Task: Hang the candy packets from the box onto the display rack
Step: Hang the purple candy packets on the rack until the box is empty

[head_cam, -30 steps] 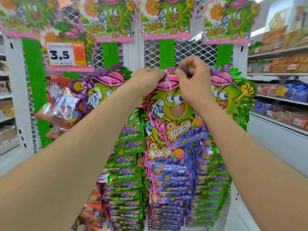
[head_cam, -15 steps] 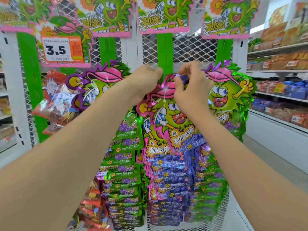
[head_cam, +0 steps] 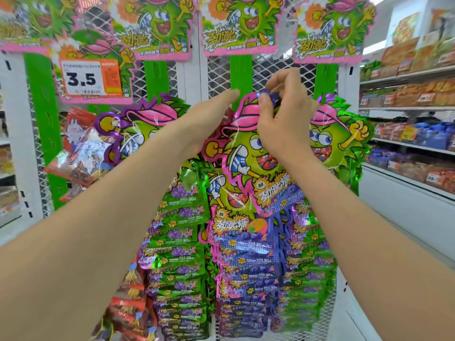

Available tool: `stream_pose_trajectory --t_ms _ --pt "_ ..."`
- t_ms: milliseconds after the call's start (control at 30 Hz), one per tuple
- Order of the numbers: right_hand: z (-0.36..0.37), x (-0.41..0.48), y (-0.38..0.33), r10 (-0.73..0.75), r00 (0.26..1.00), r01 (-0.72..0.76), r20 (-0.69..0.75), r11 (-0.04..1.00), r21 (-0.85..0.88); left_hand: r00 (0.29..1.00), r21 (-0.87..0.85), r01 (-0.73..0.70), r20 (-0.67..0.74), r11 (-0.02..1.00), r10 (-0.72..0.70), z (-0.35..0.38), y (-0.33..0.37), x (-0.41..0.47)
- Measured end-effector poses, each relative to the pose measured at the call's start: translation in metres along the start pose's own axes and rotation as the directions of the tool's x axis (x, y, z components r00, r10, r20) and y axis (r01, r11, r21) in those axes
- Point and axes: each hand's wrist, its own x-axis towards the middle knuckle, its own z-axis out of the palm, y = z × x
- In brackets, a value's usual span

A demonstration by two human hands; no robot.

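Both hands have crept a little higher against the rack since the earlier frame, and the left fingertips now reach the foot of the green hanging strip [head_cam: 240, 70].

Head view: the right hand [head_cam: 283, 119] pinches the very top of a candy packet [head_cam: 248, 153], with its thumb and fingers [head_cam: 264, 102] closed on the purple foil tab. The left hand [head_cam: 209, 119] lies against the packet's upper left edge. Its fingertips are hidden behind the foil, so I cannot tell whether they grasp the strip or only steady it. The packet hangs tilted from the pinch, in front of the middle column of packets already hung on the display rack [head_cam: 221, 75]. No box shows here. A price tag [head_cam: 85, 78] reading 3.5 hangs at upper left, and stocked shelves [head_cam: 406, 143] run along the right.

The packet looks light, thin and crinkly, with slick foil that would likely slip under a loose pinch. The top tab is probably the best place to hold, since its hanging hole must meet the strip's hook. I judge the hooking not yet done.
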Motion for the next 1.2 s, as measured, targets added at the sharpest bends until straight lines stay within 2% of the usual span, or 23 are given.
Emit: stream_pose_trajectory --t_ms 167,333,500,633,800,933,1067,1200 --pt "0.006 0.003 -0.002 0.137 0.989 -0.136 0.063 0.991 -0.015 1.000 -0.063 -0.005 0.010 0.998 0.006 -0.004 -0.008 0.003" --pt "0.008 -0.001 0.000 0.179 0.976 -0.174 0.123 0.984 -0.048 0.998 -0.013 -0.068 0.016 0.998 0.068 -0.006 -0.012 0.006" --pt "0.009 -0.005 0.000 0.128 0.982 -0.121 0.141 0.991 -0.054 0.996 0.023 -0.084 0.024 0.996 0.083 -0.005 -0.015 0.005" --pt "0.007 -0.003 -0.004 0.067 0.995 -0.066 0.076 0.998 -0.023 0.999 -0.032 -0.046 -0.024 0.998 0.045 0.001 -0.012 0.003" --pt "0.007 0.002 -0.009 0.090 0.996 -0.090 0.023 0.996 0.018 0.999 -0.056 -0.008 -0.031 0.998 0.007 0.002 -0.008 0.005" --pt "0.009 -0.010 -0.001 0.054 0.997 -0.052 0.061 0.998 -0.046 0.995 -0.004 -0.101 0.011 0.995 0.101 0.000 -0.016 0.007" --pt "0.010 -0.021 0.000 0.037 0.997 -0.032 0.070 0.997 -0.073 0.984 0.139 -0.177 0.029 0.974 0.174 -0.001 -0.019 0.002" --pt "0.008 -0.030 0.013 0.030 0.989 -0.025 0.142 0.999 -0.040 0.949 0.332 -0.277 -0.055 0.902 0.311 0.003 -0.020 -0.009"
